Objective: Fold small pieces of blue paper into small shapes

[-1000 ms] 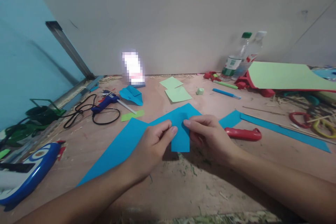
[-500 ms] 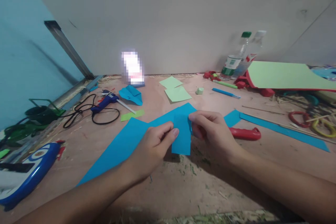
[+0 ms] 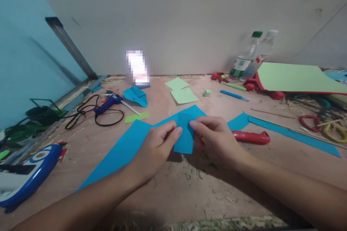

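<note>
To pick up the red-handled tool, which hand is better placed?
Probably the right hand: it is beside the red-handled tool, while the left hand is farther away, across the blue paper piece. Both hands hold that paper.

- The left hand (image 3: 158, 143) and right hand (image 3: 218, 138) pinch a small blue paper (image 3: 184, 143) at opposite sides.
- A larger blue sheet (image 3: 119, 153) lies on the tabletop (image 3: 195, 198).
- A red handle (image 3: 253, 137) shows just beyond the right hand.
</note>
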Demonstrator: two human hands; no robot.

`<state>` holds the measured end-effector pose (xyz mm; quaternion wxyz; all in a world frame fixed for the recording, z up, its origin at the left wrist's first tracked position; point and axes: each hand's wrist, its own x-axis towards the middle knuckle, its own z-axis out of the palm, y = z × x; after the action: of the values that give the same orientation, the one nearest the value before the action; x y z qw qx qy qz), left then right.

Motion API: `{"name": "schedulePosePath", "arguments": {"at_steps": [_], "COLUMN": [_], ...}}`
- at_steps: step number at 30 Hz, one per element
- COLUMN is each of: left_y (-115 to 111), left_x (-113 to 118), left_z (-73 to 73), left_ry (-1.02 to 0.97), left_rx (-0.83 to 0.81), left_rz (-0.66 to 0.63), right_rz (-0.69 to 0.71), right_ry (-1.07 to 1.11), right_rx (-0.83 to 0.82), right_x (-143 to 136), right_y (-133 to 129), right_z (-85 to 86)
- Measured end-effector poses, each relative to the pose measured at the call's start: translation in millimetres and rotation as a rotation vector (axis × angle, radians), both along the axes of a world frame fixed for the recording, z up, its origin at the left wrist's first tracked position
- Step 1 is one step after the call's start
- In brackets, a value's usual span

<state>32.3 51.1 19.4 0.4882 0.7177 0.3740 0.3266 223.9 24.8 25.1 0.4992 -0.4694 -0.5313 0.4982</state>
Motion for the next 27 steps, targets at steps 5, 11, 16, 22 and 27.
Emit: {"name": "schedulePosePath", "arguments": {"at_steps": [5, 11, 16, 22, 27], "left_y": [2.4, 2.2, 3.7, 5.3, 6.1], "left_x": [-0.3, 0.0, 1.8, 2.2, 2.1], "left_z": [-0.4, -0.3, 0.4, 3.2, 3.7], "left_ry": [0.016, 0.024, 0.028, -0.05, -0.034], "left_rx": [-0.009, 0.009, 0.009, -0.064, -0.067], "left_rz": [0.025, 0.046, 0.046, 0.014, 0.028], "right_rz": [0.007, 0.066, 0.083, 0.053, 0.015], "right_ry": [-0.027, -0.035, -0.059, -0.07, -0.062], "right_rx": [-0.018, -0.116, -0.137, -0.125, -0.119], "right_x": [-3.1, -2.4, -1.7, -0.7, -1.5], "right_y": [-1.1, -2.0, -1.7, -1.8, -0.9], "right_z": [-4.1, -1.2, -0.3, -0.3, 1.4]}}
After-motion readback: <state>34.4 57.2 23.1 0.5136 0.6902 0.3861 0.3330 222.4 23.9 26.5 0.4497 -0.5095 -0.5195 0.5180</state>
